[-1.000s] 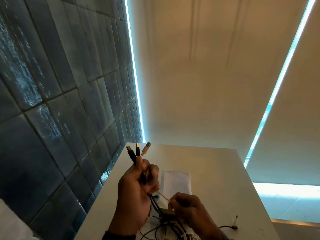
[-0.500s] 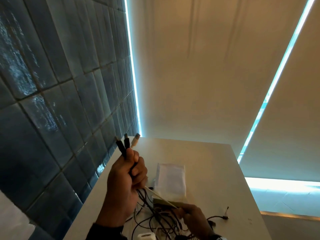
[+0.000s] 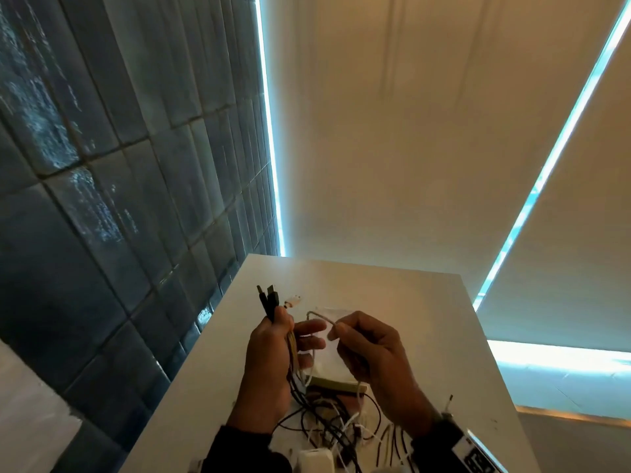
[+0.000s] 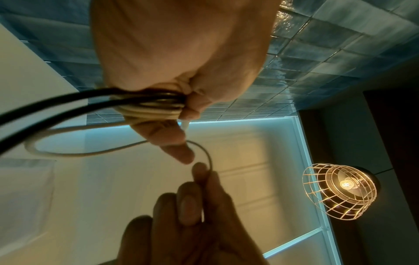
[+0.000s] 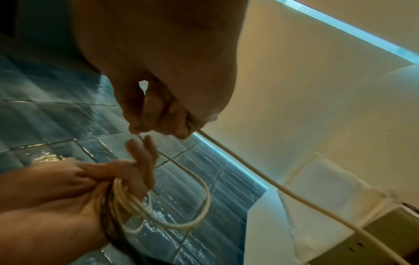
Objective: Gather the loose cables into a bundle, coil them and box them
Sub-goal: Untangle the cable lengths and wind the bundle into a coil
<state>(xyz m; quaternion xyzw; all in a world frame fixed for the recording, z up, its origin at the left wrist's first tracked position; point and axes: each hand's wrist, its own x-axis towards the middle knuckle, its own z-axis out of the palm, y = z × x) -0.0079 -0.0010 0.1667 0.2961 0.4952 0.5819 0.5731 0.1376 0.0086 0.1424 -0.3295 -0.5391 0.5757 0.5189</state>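
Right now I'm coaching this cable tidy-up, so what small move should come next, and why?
Probably bring the right hand across to lay its pinched white cable into the left hand. That hand already holds the bundle, its fingers look opened to receive, and many loose cables remain on the table.

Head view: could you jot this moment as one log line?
stage: gathering | left hand: holds bundle, plugs up | right hand: pinches white cable toward it | tangle: on table | box: behind hands
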